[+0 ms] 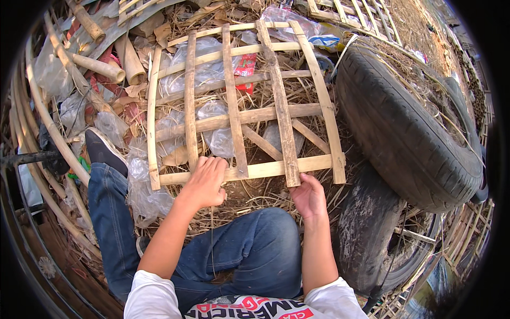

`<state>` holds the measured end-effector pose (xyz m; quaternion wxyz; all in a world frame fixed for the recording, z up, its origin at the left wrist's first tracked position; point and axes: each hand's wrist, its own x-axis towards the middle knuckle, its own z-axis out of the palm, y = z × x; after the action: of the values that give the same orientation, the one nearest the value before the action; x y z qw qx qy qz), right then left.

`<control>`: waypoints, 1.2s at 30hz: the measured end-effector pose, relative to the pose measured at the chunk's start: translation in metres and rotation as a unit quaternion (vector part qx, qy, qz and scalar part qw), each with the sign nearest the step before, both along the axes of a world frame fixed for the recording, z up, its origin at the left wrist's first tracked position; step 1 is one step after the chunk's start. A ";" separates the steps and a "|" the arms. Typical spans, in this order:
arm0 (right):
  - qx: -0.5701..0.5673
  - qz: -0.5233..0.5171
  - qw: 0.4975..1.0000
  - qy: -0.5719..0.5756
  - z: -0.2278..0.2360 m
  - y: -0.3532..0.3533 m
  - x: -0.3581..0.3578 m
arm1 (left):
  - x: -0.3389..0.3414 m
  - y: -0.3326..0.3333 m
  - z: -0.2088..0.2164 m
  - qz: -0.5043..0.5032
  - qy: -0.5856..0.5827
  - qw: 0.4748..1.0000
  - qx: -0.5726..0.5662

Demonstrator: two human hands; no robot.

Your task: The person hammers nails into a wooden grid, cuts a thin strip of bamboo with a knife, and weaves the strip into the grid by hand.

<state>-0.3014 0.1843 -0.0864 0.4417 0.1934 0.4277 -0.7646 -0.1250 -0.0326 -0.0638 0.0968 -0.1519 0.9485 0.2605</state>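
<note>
A lattice panel of split bamboo strips [234,114] lies in front of me, its near edge toward my lap. My left hand [206,181] is closed in a fist around the near cross strip, left of its middle. A thin strand [213,239] hangs below that fist; whether the fingers also grip it is hidden. At the near end of a lengthwise strip, my right hand [309,198] pinches the panel's edge, palm turned up and fingertips partly hidden behind the bamboo.
Worn black tyres [404,127] stand and lie close on the right. Bamboo poles [98,66] and curved strips [50,125] crowd the left. Plastic bags [143,186], dry leaves and straw litter the ground. Another bamboo lattice [361,16] lies at the far right.
</note>
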 end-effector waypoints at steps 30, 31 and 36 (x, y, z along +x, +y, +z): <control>-0.048 0.024 0.997 0.051 -0.012 0.006 0.013 | -0.002 0.008 -0.015 0.039 -0.001 0.998 -0.044; -0.057 0.014 0.998 0.035 -0.012 0.005 0.013 | -0.001 0.008 -0.015 0.040 0.000 0.998 -0.047; -0.064 0.005 0.997 0.041 -0.011 0.006 0.013 | -0.003 0.010 -0.015 0.047 0.001 0.998 -0.050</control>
<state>-0.2880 0.1905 -0.0976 0.4391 0.1304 0.3965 -0.7956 -0.1282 -0.0229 -0.0785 0.0760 -0.2009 0.9523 0.2167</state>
